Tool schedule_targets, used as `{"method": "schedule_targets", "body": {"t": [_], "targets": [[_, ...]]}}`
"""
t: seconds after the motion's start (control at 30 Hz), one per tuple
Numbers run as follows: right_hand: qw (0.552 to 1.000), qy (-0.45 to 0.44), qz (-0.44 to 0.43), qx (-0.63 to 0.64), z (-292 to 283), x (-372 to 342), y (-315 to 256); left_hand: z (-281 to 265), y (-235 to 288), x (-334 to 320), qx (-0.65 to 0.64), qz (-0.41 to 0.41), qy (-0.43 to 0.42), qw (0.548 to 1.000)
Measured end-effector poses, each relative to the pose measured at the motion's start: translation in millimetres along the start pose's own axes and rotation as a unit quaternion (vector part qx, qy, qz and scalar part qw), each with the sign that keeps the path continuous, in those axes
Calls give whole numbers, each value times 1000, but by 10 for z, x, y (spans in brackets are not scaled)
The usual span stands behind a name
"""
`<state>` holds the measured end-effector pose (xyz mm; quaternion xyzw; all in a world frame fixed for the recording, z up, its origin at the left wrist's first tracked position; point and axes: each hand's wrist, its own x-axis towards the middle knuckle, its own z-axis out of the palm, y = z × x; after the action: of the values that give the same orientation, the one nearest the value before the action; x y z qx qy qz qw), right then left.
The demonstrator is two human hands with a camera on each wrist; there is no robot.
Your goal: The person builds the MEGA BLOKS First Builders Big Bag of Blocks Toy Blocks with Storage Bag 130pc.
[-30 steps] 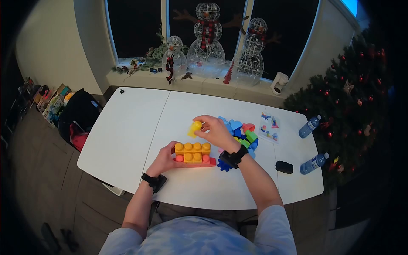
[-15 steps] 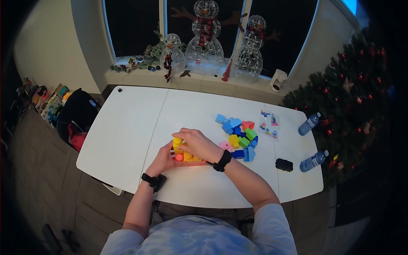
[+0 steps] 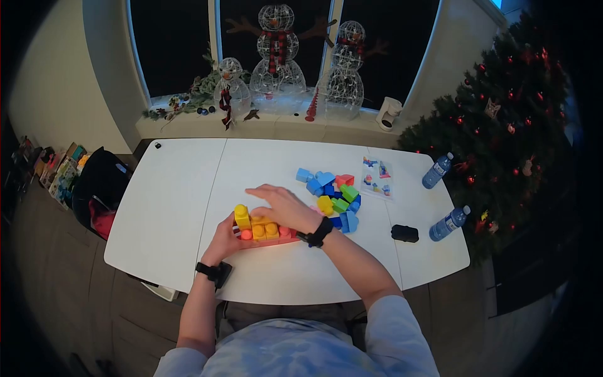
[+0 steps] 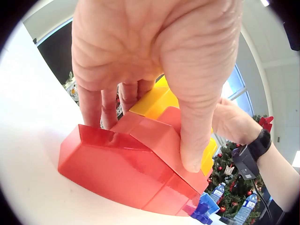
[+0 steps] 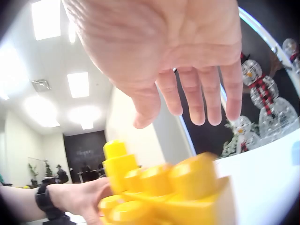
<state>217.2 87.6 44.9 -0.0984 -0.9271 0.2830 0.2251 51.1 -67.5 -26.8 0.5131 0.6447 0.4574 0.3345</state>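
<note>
A red toy building-block base (image 3: pixel 270 242) lies on the white table, topped by wide yellow blocks (image 5: pixel 199 180) and small red studs. My left hand (image 3: pixel 224 242) grips its left end, thumb (image 4: pixel 194 145) on one side and fingers on the other. A small yellow block (image 3: pixel 242 218) stands upright on the left end of the yellow layer, close to the left hand. Over the yellow blocks my right hand (image 5: pixel 187 42) hovers with fingers extended and nothing held; in the head view it covers part of them.
A pile of loose blue, green, yellow and red blocks (image 3: pixel 339 205) lies right of the hands. Behind it is a picture sheet (image 3: pixel 378 179). Farther right are a black case (image 3: pixel 404 234) and two water bottles (image 3: pixel 450 223). Wire snowmen (image 3: pixel 277 56) line the windowsill.
My right hand brought the small yellow block left, set it on the left end of the yellow layer and let go. The left hand kept its grip. The head view has shifted.
</note>
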Motion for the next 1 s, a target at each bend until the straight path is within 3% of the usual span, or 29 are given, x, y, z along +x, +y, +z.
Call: {"method": "schedule_targets", "body": {"t": [0.03,0.1,0.23,0.33,0.47,0.57,0.6,0.67,0.8,0.87,0.93,1.0], "targets": [[999,51,-3,-17,-127,-50,88,5,0,-1,-1,0,1,1000],[983,107,87,-120,-446,-187,332,15,-7,-21,0,17,13,1000],[886,71,316,-332,-834,-557,997,-8,-40,-15,9,10,8,1000],[869,10,356,-344,-852,-883,1388,4,-32,-2,9,12,8,1000],[866,37,367,-338,-750,-933,1430,-5,23,-10,1,5,11,1000],[932,48,265,-243,-572,-889,1283,-2,29,-26,0,1,8,1000],[931,50,268,-243,-460,-870,1251,-3,24,-23,7,6,10,1000],[962,60,170,-204,-299,-795,1213,4,23,-22,-8,-1,5,1000],[964,12,251,-90,-426,-624,1127,0,-27,-16,-24,7,0,1000],[950,50,274,-144,-562,-658,1375,-13,-30,-13,-11,15,0,1000],[896,42,340,-281,-682,-712,1548,-12,-30,-11,1,23,1,1000],[893,32,314,-322,-728,-857,1692,-10,-33,-13,8,21,4,1000]]}}
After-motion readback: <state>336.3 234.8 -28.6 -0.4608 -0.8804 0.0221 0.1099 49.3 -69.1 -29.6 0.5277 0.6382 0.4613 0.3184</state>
